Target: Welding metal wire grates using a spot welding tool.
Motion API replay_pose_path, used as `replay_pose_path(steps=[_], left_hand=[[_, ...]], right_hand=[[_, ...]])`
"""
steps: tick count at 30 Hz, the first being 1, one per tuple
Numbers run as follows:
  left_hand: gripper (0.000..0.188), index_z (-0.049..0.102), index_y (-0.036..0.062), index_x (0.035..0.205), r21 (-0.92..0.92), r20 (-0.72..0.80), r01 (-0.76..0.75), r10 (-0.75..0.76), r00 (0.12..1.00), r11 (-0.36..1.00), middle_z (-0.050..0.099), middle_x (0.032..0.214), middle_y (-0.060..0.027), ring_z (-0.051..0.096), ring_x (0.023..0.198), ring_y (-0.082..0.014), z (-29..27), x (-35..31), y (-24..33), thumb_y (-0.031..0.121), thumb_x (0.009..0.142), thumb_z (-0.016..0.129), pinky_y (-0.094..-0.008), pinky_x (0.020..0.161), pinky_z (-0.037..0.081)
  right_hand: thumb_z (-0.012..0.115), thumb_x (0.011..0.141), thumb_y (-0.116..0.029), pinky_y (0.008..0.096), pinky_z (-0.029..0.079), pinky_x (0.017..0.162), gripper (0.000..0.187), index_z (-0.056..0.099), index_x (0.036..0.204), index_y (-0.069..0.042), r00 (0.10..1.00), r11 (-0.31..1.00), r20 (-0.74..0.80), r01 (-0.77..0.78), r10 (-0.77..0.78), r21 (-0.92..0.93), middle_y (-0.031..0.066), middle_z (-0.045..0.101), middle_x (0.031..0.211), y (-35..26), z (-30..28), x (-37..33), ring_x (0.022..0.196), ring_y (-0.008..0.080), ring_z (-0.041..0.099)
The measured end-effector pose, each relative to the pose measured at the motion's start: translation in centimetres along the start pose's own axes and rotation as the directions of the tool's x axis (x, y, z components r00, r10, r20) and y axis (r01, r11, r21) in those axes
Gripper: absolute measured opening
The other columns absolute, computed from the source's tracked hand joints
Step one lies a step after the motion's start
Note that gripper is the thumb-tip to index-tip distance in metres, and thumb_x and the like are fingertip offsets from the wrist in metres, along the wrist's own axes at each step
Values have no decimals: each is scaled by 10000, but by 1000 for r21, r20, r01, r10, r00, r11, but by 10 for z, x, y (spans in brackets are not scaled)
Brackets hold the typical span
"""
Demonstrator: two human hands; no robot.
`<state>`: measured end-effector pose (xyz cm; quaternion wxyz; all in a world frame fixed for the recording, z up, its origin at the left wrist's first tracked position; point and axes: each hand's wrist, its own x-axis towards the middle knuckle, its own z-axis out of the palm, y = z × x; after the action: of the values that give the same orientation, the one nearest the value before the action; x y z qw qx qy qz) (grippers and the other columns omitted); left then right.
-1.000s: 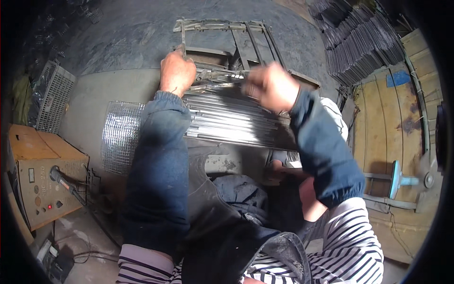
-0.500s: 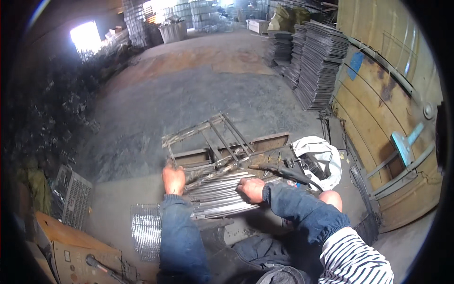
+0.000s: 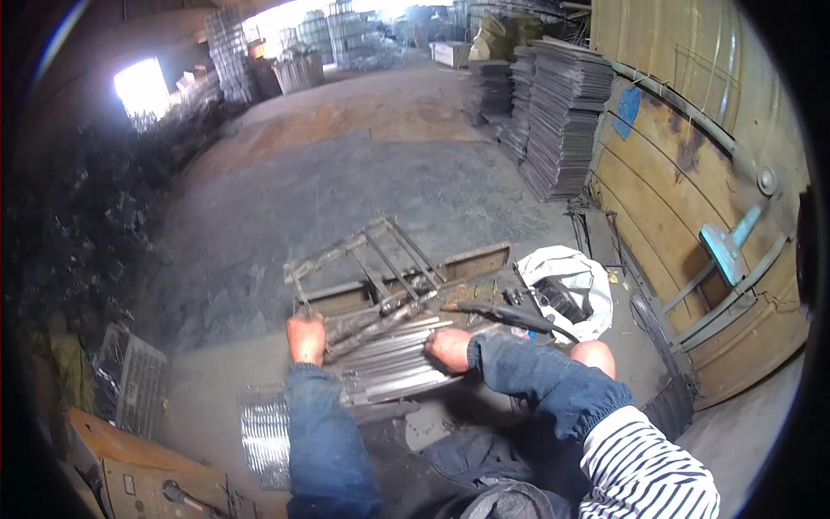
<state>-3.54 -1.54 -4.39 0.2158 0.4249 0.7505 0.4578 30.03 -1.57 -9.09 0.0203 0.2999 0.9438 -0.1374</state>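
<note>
My left hand (image 3: pixel 306 339) is closed at the left corner of a hinged metal frame (image 3: pixel 367 251), which is tilted up with several crossbars. My right hand (image 3: pixel 449 349) has its fingers curled down on the right part of a row of shiny metal rods (image 3: pixel 385 368) lying side by side in front of me. Its fingertips are partly hidden, so how many rods it holds does not show. Just beyond that hand, a black welding gun (image 3: pixel 510 313) rests with its cable trailing right. A rusty steel channel (image 3: pixel 475 264) lies behind the frame.
A white sack (image 3: pixel 596 303) with dark pieces stands right of the work. Wire grid panels (image 3: pixel 264 432) lie left of my forearm, near a box-shaped machine (image 3: pixel 130 467). Tall stacks of dark sheets (image 3: pixel 562 121) stand by the yellow panel (image 3: pixel 644 164) at right.
The view has shifted slightly, so the whole scene sits a little further left. Both hands keep their places, the left on the frame and the right on the rods.
</note>
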Motion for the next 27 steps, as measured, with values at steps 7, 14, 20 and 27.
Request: replay_pose_path(steps=[7,14,20,27], left_hand=[[365,701,-120,939,124,-33,-112,117,993,986,666,974,-371,662,980,-515,8,25,-3,215,795,718,-523,859,538],[414,692,-139,1021,124,5,-34,33,999,992,645,1069,-390,641,1103,-495,-5,17,10,218,814,693,-499,960,508],[415,695,-144,1018,125,23,-15,12,1000,992,644,1068,-391,640,1099,-501,-2,4,23,202,791,666,-488,969,505],[375,662,-166,1112,86,57,-18,13,998,996,729,958,-264,736,824,-283,-2,9,16,97,846,646,-392,749,552]], right_hand=[[666,834,-187,495,568,775,191,693,897,-9,992,996,-91,89,-90,-7,228,700,865,5,-39,-5,828,429,682],[684,759,-120,458,524,942,354,667,1088,6,995,991,18,98,-97,-91,196,661,1117,-1,-44,-4,1104,393,605],[702,756,-135,446,528,925,346,708,1083,-22,994,991,40,104,-101,-79,175,648,1080,1,-47,-16,1079,370,600],[702,731,-98,478,523,923,342,643,1048,19,995,993,58,81,-76,-85,193,645,1095,-2,-50,-15,1097,401,585]])
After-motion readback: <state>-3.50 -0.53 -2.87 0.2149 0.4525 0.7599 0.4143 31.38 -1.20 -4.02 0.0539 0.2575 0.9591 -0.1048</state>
